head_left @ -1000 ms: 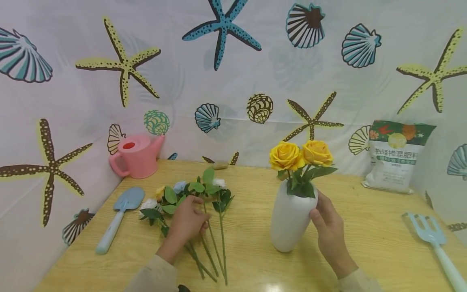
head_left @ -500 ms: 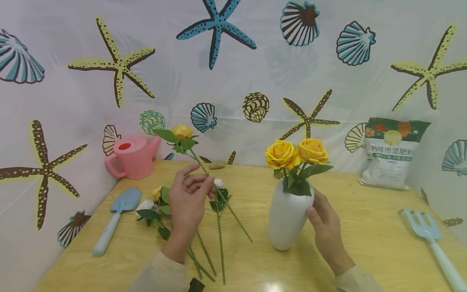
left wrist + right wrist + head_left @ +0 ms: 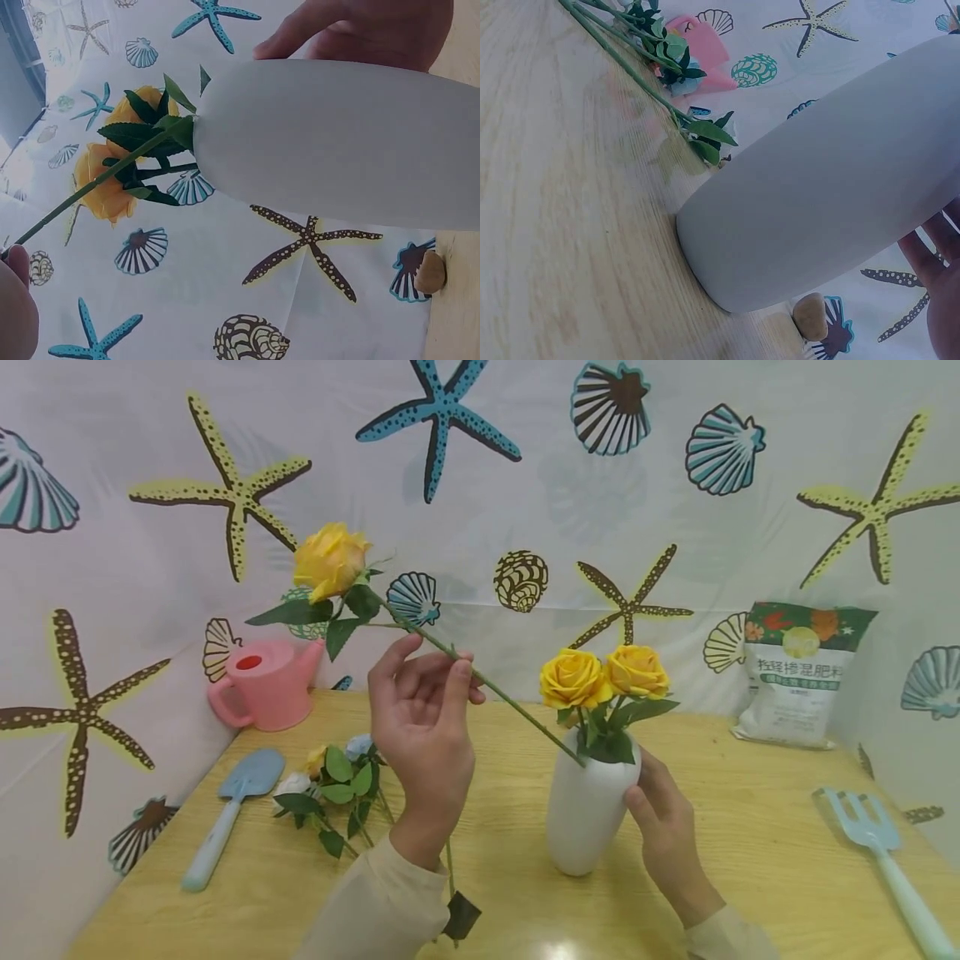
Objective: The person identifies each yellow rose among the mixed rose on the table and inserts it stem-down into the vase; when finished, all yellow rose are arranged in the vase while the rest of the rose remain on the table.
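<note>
My left hand (image 3: 427, 718) pinches the green stem of a yellow rose (image 3: 330, 560), held slanting with the bloom up at the left. The lower end of that stem overlaps the mouth of a white vase (image 3: 588, 818) in the head view, and reaches its rim in the left wrist view. Two other yellow roses (image 3: 603, 678) stand in the vase with dark green leaves. With thumb and fingers round its right side, my right hand (image 3: 667, 835) holds the vase, which leans slightly; its base is at the table in the right wrist view.
More flowers (image 3: 337, 781), white, yellow and blue, lie on the wooden table left of the vase, partly behind my left arm. A blue trowel (image 3: 251, 777), pink watering can (image 3: 273, 685), fertilizer bag (image 3: 798, 677) and blue hand fork (image 3: 870, 831) surround them. A stone (image 3: 810, 316) lies farther back.
My left hand has picked a yellow rose from the flowers on the table, raised it and brought its stem end right to the vase mouth. My right hand stays on the vase.
</note>
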Action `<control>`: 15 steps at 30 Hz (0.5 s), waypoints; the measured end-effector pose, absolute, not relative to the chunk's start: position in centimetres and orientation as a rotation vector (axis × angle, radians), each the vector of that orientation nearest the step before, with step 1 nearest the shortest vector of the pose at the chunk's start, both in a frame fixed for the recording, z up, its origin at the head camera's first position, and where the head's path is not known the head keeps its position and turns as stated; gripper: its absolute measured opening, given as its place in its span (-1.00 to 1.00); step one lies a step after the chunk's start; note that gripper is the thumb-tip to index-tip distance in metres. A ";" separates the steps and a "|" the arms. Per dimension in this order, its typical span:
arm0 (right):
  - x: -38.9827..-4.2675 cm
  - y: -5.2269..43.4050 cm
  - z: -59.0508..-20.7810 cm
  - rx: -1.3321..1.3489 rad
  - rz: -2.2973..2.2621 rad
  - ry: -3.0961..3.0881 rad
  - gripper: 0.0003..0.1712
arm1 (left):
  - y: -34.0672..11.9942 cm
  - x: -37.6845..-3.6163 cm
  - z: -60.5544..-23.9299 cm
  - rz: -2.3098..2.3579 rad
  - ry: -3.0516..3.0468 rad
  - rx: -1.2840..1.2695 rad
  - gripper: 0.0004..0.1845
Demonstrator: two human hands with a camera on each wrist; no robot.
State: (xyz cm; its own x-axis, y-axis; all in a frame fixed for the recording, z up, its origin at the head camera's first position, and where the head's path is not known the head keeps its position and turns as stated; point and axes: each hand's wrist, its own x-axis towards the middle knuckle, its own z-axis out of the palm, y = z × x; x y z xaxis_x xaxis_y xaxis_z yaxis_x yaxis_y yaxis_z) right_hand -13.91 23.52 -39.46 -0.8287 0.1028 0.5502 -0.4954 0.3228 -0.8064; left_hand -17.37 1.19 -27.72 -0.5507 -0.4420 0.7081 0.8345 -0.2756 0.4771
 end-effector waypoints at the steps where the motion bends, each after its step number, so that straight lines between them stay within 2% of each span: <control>1: -13.9 23.5 -39.5 0.340 1.534 -2.087 -0.55 | 1.4 -17.4 -27.6 -1.909 -1.076 -0.571 -0.60; 15: -14.1 23.6 -39.8 0.441 1.531 -2.049 -0.54 | 2.8 -18.5 -27.7 -1.776 -1.065 -0.585 -0.55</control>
